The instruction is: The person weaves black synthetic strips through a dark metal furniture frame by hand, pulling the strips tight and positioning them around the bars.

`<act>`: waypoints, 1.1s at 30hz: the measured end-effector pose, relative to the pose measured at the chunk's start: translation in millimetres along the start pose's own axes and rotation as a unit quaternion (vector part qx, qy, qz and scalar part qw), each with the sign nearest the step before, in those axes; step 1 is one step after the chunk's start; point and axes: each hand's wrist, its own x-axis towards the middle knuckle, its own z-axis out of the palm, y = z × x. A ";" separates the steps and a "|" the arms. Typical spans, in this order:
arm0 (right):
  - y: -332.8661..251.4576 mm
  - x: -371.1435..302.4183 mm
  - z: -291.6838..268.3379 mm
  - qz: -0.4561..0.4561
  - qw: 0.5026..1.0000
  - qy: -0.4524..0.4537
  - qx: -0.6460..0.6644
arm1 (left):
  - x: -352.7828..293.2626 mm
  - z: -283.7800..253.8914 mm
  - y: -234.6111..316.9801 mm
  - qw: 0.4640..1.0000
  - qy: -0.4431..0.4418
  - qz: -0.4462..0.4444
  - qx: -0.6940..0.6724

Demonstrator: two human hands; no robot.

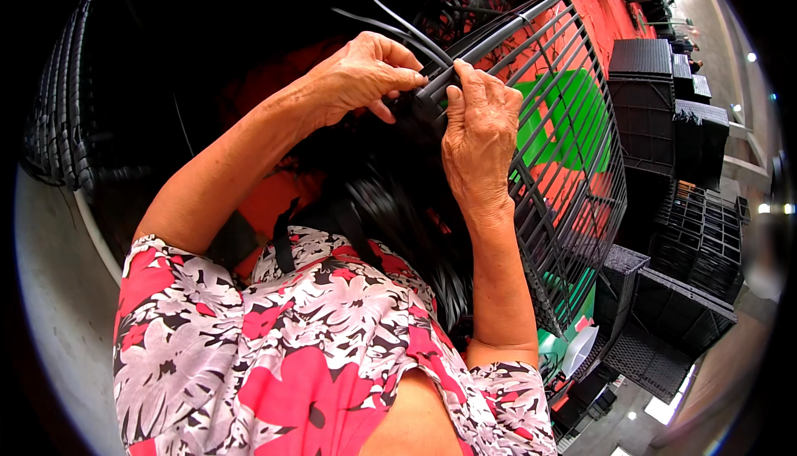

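Observation:
A dark frame (591, 175) of parallel bars, partly woven, leans in front of me, its upper corner between my hands. Long, flat grey-black plastic strips (404, 31) run up and left from that corner, their free ends curling in the air. My left hand (359, 78) is closed in a pinch at the strips' lower part, beside the corner. My right hand (483, 128) is closed with thumb and forefinger pressed on a strip where it meets the frame's edge. Deep shadow hides the exact wrap of the strip under my fingertips.
A bundle of loose black strips (390, 215) hangs close to my body. Behind the frame are a bright green plastic chair-like piece (573, 115) and red floor (588, 16). Black woven baskets or furniture pieces (643, 111) stand stacked at right. A white container (579, 350) sits low right.

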 end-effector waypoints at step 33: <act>17.7 -0.8 2.9 0.026 0.980 0.145 0.135 | -7.6 1.7 -12.7 0.989 0.007 0.144 -0.031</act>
